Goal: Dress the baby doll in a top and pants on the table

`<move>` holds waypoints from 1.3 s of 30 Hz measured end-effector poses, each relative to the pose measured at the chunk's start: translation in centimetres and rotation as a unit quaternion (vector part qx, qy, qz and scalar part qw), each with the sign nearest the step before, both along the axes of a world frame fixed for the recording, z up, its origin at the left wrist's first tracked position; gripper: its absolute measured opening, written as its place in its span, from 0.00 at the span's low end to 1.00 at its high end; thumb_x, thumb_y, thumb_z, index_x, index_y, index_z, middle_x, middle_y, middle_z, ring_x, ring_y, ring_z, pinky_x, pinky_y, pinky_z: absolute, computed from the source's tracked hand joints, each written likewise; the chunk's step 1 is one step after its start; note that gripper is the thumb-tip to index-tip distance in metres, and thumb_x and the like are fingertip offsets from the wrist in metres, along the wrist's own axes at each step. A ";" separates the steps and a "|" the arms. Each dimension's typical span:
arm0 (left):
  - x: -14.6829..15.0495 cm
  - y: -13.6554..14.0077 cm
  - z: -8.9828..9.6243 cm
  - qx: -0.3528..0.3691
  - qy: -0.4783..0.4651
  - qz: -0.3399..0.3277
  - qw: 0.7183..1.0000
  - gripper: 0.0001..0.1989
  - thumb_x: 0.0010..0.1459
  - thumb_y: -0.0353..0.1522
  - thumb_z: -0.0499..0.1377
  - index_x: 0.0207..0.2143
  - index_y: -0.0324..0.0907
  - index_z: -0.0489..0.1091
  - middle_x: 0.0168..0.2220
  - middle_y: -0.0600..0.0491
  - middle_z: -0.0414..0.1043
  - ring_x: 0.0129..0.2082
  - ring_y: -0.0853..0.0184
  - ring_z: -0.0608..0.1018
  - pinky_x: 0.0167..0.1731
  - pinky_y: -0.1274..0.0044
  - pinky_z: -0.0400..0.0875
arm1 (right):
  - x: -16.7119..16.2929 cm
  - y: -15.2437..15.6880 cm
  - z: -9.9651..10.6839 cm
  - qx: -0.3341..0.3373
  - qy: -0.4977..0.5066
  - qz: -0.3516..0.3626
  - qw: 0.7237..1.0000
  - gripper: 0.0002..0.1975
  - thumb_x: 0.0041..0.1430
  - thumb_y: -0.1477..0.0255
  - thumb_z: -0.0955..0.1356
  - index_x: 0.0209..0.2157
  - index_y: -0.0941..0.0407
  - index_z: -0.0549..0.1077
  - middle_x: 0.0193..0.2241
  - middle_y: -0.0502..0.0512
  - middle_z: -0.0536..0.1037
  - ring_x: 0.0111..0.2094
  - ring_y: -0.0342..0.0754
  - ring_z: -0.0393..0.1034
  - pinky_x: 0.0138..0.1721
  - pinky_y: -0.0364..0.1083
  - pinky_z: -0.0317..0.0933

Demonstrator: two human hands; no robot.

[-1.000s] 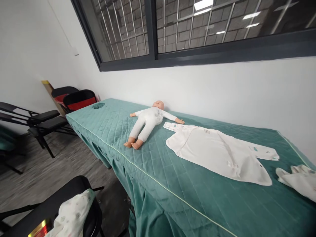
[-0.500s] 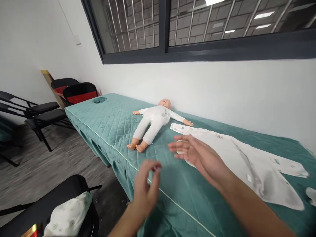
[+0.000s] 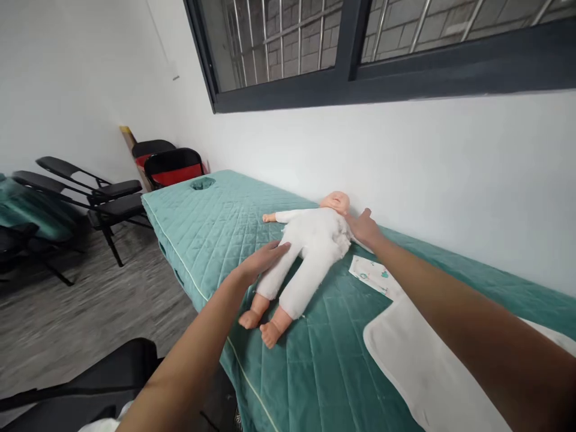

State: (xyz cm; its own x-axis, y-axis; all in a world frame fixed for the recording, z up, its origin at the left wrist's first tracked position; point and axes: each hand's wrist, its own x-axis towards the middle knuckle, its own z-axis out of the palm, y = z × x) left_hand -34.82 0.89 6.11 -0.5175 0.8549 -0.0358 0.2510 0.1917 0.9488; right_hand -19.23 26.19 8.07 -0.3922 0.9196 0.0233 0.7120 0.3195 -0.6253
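Observation:
A baby doll with a white cloth body and bare plastic head, hands and feet lies on its back on the green quilted bed. My left hand lies along the outer side of the doll's leg, fingers stretched out. Beside the doll's neck and shoulder, my right hand reaches in with the thumb raised apart; its fingertips are partly hidden. Neither hand has a closed hold. Under my right forearm a white baby garment is spread flat, its printed sleeve pointing toward the doll.
The green bed runs along the wall below a barred window and has a face hole at its far end. Folding chairs stand at the left. A black chair is close by at the lower left.
Both hands have moved forward from above the near bed edge to the doll, left to its leg and right to its shoulder. The view has come closer to the doll.

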 end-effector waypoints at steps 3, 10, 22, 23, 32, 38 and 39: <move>0.1 1.6 0.1 -0.041 -0.105 -0.068 0.991 0.26 0.65 0.49 0.49 0.47 0.38 0.73 0.37 0.47 0.80 0.39 0.57 0.83 0.34 0.65 0.78 | -1.3 2.5 -0.8 -0.057 0.002 -0.004 0.998 0.56 0.57 0.39 0.59 0.66 0.74 0.45 0.59 0.85 0.64 0.58 0.70 0.65 0.56 0.61 0.61; 1.2 3.4 1.4 -0.068 -0.191 -0.068 0.977 0.23 0.65 0.47 0.51 0.39 0.36 0.74 0.28 0.50 0.78 0.34 0.60 0.82 0.29 0.69 0.77 | -1.1 2.7 1.9 -0.104 0.056 0.055 0.991 0.60 0.52 0.40 0.66 0.66 0.76 0.46 0.62 0.82 0.59 0.61 0.67 0.61 0.59 0.58 0.57; 18.7 3.1 5.6 0.060 -0.248 -0.242 0.936 0.24 0.67 0.43 0.49 0.55 0.34 0.64 0.41 0.44 0.79 0.39 0.57 0.82 0.34 0.65 0.78 | 19.9 0.8 11.8 0.012 0.017 0.008 1.000 0.56 0.54 0.36 0.61 0.68 0.65 0.49 0.65 0.72 0.59 0.61 0.65 0.61 0.59 0.58 0.60; 21.0 3.2 4.9 0.060 -0.268 -0.262 0.925 0.26 0.64 0.45 0.55 0.56 0.38 0.64 0.44 0.43 0.79 0.40 0.55 0.82 0.34 0.64 0.79 | 22.6 0.6 11.8 0.007 0.009 -0.018 1.000 0.56 0.49 0.35 0.64 0.67 0.62 0.52 0.65 0.71 0.61 0.60 0.66 0.62 0.57 0.60 0.62; 34.8 2.6 -0.6 -0.001 -0.329 -0.382 0.864 0.34 0.55 0.54 0.55 0.59 0.45 0.64 0.50 0.42 0.77 0.48 0.49 0.79 0.44 0.59 0.77 | 39.1 -2.3 5.4 -0.046 -0.039 -0.091 0.994 0.44 0.56 0.43 0.65 0.61 0.62 0.60 0.60 0.74 0.66 0.55 0.62 0.66 0.53 0.56 0.61; 35.5 2.8 -2.4 0.003 -0.242 -0.306 0.921 0.32 0.54 0.54 0.58 0.56 0.47 0.67 0.44 0.43 0.79 0.41 0.51 0.81 0.41 0.59 0.77 | 38.9 -2.4 1.8 -0.047 -0.023 -0.081 0.995 0.42 0.59 0.44 0.62 0.61 0.63 0.59 0.58 0.73 0.68 0.54 0.59 0.68 0.51 0.52 0.62; 35.2 3.0 -2.7 0.011 -0.216 -0.289 0.932 0.32 0.53 0.54 0.59 0.54 0.47 0.68 0.43 0.43 0.80 0.40 0.52 0.81 0.41 0.60 0.77 | 38.6 -2.4 1.5 -0.044 -0.028 -0.079 0.996 0.40 0.60 0.45 0.62 0.61 0.63 0.59 0.57 0.72 0.69 0.53 0.59 0.69 0.50 0.52 0.63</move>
State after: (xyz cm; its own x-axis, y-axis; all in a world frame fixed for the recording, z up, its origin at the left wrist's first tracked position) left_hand 0.42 3.86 3.37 0.0892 0.9895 -0.1141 -0.1007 0.1229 0.9873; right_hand 19.38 23.82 9.58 -0.2414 0.9674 -0.0770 0.7831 0.1473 -0.6042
